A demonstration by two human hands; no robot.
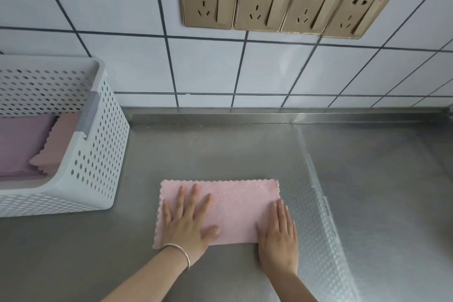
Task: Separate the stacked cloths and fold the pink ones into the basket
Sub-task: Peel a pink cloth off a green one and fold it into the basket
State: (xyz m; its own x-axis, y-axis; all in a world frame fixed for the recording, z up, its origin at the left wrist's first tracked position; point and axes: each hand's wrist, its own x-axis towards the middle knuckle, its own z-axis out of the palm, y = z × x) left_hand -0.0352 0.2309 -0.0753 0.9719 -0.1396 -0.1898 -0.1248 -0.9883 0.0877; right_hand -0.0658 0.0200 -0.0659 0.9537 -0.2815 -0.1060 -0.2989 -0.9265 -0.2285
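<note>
A pink cloth [235, 206] with scalloped edges lies folded into a rectangle on the steel counter in front of me. My left hand [186, 220] rests flat on its left half, fingers spread, a silver bangle on the wrist. My right hand [279, 235] lies flat on the cloth's near right corner, partly on the counter. Neither hand grips anything. The white perforated basket [98, 154] stands at the left; inside it lie a folded pink cloth [58, 144] and a mauve folded cloth [19, 144].
The steel counter [220, 149] runs to a tiled wall with a raised back lip. A textured, embossed strip [326, 216] crosses the counter to the right of the cloth. Several gold wall sockets [264, 0] sit high on the tiles.
</note>
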